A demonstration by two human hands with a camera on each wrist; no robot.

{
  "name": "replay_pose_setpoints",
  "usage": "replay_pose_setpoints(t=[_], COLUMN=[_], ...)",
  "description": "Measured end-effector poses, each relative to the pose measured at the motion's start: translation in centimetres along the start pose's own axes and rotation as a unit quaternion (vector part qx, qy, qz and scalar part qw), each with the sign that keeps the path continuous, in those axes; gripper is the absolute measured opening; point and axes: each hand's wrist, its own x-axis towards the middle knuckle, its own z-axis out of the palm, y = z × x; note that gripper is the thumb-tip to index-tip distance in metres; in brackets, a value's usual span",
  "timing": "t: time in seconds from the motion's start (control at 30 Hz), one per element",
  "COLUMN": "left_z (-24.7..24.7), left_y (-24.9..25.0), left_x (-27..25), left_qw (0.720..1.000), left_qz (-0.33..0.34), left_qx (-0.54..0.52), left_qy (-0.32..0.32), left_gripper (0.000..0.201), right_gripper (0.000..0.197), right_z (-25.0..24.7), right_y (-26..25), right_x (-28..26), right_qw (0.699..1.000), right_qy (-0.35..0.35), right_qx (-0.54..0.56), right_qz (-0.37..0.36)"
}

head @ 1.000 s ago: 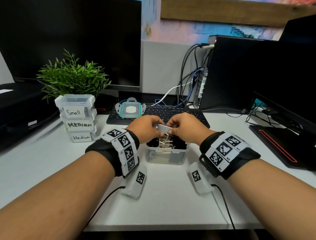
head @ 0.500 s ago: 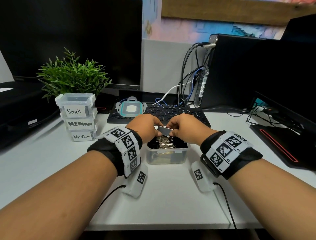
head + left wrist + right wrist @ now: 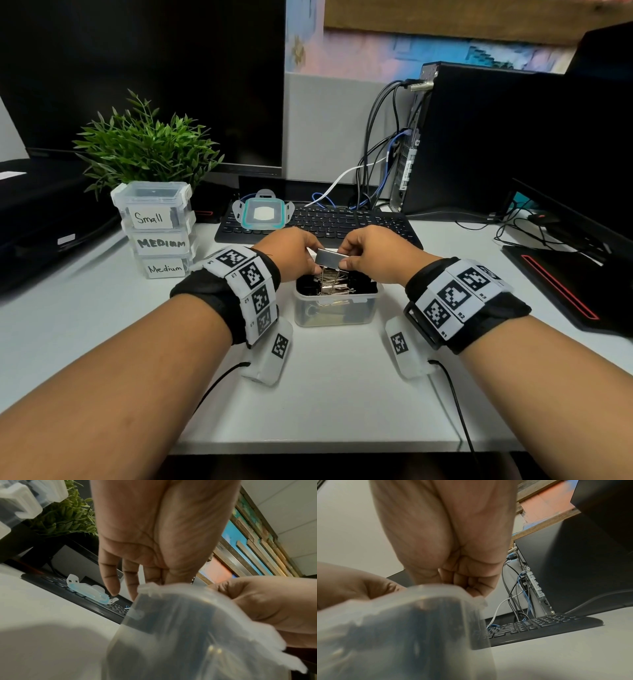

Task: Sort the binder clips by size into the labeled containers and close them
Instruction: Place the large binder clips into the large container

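A large binder clip [image 3: 329,258] is pinched at both ends: left hand [image 3: 287,253] on its left end, right hand [image 3: 373,254] on its right, thumbs and curled fingers closed on it. Compared with a second ago, the clip has been lifted slightly clear of the pile; its wire handles hang down toward the other clips. Judged meaning: one clip has been extracted and is ready to be sized and routed, sorting barely begun.

The clip is held directly above the open clear container [image 3: 335,310], between both hands, not touching its rim as far as can be told. The container's teal-edged lid [image 3: 263,214] is parked on the keyboard [image 3: 342,224] behind. The labeled containers [image 3: 156,228] are stacked, lids on, well to the left by the plant [image 3: 144,147]; they must be opened first.
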Motion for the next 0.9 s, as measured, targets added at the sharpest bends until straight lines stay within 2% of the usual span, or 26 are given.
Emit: replay_pose_setpoints(t=[0.33,0.43,0.53,0.77,0.9], left_z=[0.5,0.7,0.7,0.6,0.7], left_y=[-0.3,-0.3,-0.1,0.6,0.3], left_x=[0.1,0.1,-0.1,-0.2,-0.2], left_qw=[0.997,0.996,0.997,0.999,0.998], left_qz=[0.002,-0.004,-0.004,-0.008,-0.011], left_qx=[-0.074,-0.086,-0.08,-0.018,-0.046], left_qy=[0.009,0.001,0.004,0.038,0.036], left_gripper=[0.046,0.04,0.036,0.045,0.046], right_gripper=[0.005,0.004,0.008,0.011,0.01], right_z=[0.3,0.3,0.2,-0.1,-0.7], right_y=[-0.1,-0.3,-0.5,-0.7,-0.3], right_x=[0.0,0.0,0.0,-0.1,0.2], right_qw=[1.0,1.0,0.999,0.996,0.998], right_qy=[0.011,0.013,0.013,0.006,-0.013], right_qx=[-0.004,-0.013,-0.037,-0.085,-0.053], right_qz=[0.005,0.005,0.003,-0.015,-0.02])
